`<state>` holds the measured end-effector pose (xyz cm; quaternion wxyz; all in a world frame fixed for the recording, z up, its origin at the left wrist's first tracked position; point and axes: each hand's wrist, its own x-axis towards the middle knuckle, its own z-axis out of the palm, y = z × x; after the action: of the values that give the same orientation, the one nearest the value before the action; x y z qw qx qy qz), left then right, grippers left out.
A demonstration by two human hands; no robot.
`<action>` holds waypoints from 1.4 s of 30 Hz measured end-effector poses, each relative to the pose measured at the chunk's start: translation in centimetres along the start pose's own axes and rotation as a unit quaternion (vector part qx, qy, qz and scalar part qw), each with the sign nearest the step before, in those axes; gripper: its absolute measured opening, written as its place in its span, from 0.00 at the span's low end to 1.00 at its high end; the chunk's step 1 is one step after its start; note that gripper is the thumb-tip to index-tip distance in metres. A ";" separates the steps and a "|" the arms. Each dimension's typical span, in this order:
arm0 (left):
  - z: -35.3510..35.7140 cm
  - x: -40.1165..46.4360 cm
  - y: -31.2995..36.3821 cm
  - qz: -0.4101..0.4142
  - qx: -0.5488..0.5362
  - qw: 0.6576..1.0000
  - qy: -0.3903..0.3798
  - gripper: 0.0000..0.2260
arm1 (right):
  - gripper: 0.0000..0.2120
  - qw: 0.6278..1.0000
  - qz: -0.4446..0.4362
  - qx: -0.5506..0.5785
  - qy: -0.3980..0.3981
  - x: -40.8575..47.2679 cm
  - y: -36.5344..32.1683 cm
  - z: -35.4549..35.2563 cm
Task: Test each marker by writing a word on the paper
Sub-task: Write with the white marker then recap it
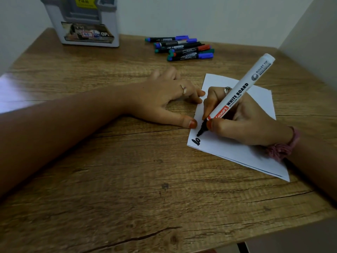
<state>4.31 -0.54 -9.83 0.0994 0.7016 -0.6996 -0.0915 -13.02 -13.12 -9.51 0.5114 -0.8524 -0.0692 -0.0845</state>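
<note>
My right hand [244, 123] grips a white whiteboard marker [238, 94] with its black tip down on the white paper [237, 152], near the sheet's left edge. A single black letter [196, 141] is written by the near left corner. My left hand [164, 99] lies flat and spread on the table, fingertips resting on the paper's left edge. Several capped markers [182, 47] with blue, red and green caps lie in a pile at the back of the table.
A grey plastic box [82, 21] with a yellow price sticker stands at the back left of the wooden table [127, 179]. White walls close in behind and on the right. The table's front edge runs along the bottom.
</note>
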 end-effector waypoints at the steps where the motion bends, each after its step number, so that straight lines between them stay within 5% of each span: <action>1: 0.0 0.0 -0.1 -0.003 0.001 1.000 0.000 0.26 | 0.10 1.000 0.002 -0.004 0.009 0.1 0.0 0.1; 7: 0.1 0.0 0.0 0.007 0.007 1.000 0.012 0.27 | 0.04 1.000 0.016 0.004 -0.025 0.0 -0.3 -0.1; 12: 0.0 -0.1 0.1 0.012 0.005 1.000 0.014 0.26 | 0.13 1.000 0.015 -0.020 0.018 0.3 -0.1 0.1; 37: 0.1 -0.2 0.2 0.002 -0.036 0.999 0.017 0.29 | 0.15 0.999 0.018 -0.031 0.036 0.3 -0.1 0.1; 42: -0.1 -0.2 -0.2 0.008 -0.102 0.994 0.028 0.22 | 0.06 0.987 0.067 0.124 0.079 0.7 -0.2 -0.4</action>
<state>4.58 -0.30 -9.79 0.1912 0.6847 -0.6889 -0.1419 -12.42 -13.33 -9.02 0.6218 -0.7754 0.0190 -0.1081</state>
